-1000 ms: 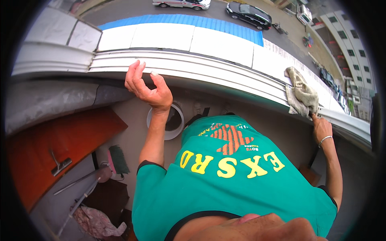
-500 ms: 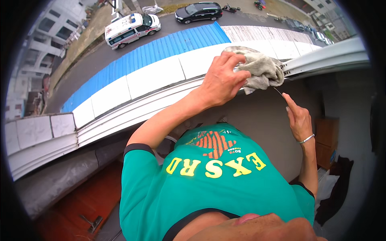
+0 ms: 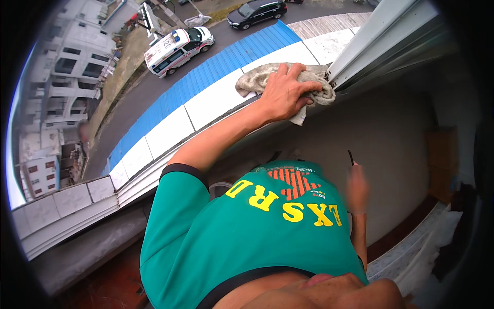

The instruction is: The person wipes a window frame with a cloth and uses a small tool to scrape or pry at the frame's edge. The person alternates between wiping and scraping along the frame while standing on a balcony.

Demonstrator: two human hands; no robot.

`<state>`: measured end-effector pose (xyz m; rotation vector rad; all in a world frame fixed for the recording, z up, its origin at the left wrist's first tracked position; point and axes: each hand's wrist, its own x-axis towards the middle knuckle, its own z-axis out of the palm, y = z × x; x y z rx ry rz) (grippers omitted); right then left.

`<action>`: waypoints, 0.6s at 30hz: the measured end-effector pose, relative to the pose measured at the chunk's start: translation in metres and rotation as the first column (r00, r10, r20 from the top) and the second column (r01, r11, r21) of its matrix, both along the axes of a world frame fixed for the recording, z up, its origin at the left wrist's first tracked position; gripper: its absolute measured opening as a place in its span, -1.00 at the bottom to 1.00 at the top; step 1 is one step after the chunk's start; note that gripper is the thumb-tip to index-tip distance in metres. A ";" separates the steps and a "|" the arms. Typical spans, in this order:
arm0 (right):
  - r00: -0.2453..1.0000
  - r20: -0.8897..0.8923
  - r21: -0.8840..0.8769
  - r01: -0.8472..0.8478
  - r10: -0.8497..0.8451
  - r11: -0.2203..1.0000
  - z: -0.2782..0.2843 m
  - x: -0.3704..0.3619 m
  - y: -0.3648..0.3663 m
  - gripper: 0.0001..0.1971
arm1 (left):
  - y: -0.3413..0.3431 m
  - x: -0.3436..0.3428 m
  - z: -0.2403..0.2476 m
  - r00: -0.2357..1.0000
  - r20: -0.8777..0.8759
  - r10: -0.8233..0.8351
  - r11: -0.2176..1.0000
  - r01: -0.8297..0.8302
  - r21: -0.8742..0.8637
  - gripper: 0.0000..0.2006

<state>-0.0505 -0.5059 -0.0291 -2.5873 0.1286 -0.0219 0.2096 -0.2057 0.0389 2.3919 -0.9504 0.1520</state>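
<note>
My left hand (image 3: pixel 284 97) grips a crumpled grey-beige cloth (image 3: pixel 252 81). The cloth lies on the ledge at the window opening, its right end against the foot of a white window frame (image 3: pixel 378 44). One corner of it hangs down over the inner side. Lower and to the right, my right hand (image 3: pixel 358 188) is smeared by motion. From its fingers a thin dark strip-like tool (image 3: pixel 351 157) sticks up, apart from cloth and frame; its exact kind does not show.
Outside the window runs a white-panelled ledge (image 3: pixel 211 108), then a blue corrugated roof (image 3: pixel 206 80). Below on the road are a white ambulance (image 3: pixel 177 51) and a dark car (image 3: pixel 257 14). Indoors, a brown wooden cabinet (image 3: pixel 441 162) stands at the right.
My right hand has dropped away from the cloth with the thin tool. The cloth spreads further left under my left hand. The whole view has turned and shifted.
</note>
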 end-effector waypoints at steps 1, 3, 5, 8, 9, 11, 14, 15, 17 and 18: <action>1.000 0.023 0.002 -0.019 0.019 1.000 -0.006 0.002 0.001 -0.52 | -0.004 -0.001 -0.002 0.999 0.007 0.035 0.999 -0.035 -0.001 -0.58; 0.999 0.033 0.009 -0.031 0.031 0.999 -0.013 0.005 0.004 -0.52 | -0.004 -0.002 -0.016 0.985 0.148 0.086 0.996 -0.082 -0.033 -0.60; 0.998 0.049 0.001 -0.031 0.031 1.000 -0.019 0.004 0.008 -0.52 | 0.006 -0.002 -0.027 0.961 0.247 0.124 0.992 -0.119 -0.035 -0.60; 0.988 0.145 -0.034 -0.047 0.051 0.998 -0.035 0.004 0.005 -0.52 | 0.045 0.026 -0.014 0.826 0.319 0.465 0.879 -0.386 -0.281 -0.72; 0.988 0.150 -0.037 -0.043 0.048 0.998 -0.040 0.003 0.006 -0.52 | 0.062 0.043 -0.002 0.737 0.343 0.583 0.803 -0.458 -0.381 -0.78; 0.992 0.112 -0.033 -0.055 0.058 0.998 -0.045 0.002 0.003 -0.52 | 0.103 0.059 0.031 0.740 0.280 0.611 0.734 -0.398 -0.550 -0.72; 0.948 0.270 -0.118 -0.143 0.170 0.983 -0.072 0.000 0.003 -0.53 | 0.145 0.056 0.080 0.958 -0.113 0.265 0.418 -0.220 -0.882 -0.79; 0.929 0.308 -0.130 -0.173 0.206 0.976 -0.077 0.002 0.004 -0.53 | 0.163 0.054 0.088 0.937 -0.022 0.349 0.382 -0.164 -0.909 -0.78; 0.948 0.254 -0.080 -0.175 0.190 0.981 -0.075 0.001 0.010 -0.54 | 0.179 0.029 0.108 0.929 0.002 0.371 0.389 -0.153 -0.908 -0.77; 0.959 0.219 -0.033 -0.177 0.180 0.984 -0.073 0.001 0.013 -0.54 | 0.192 0.019 0.119 0.959 0.011 0.283 0.388 -0.104 -0.916 -0.75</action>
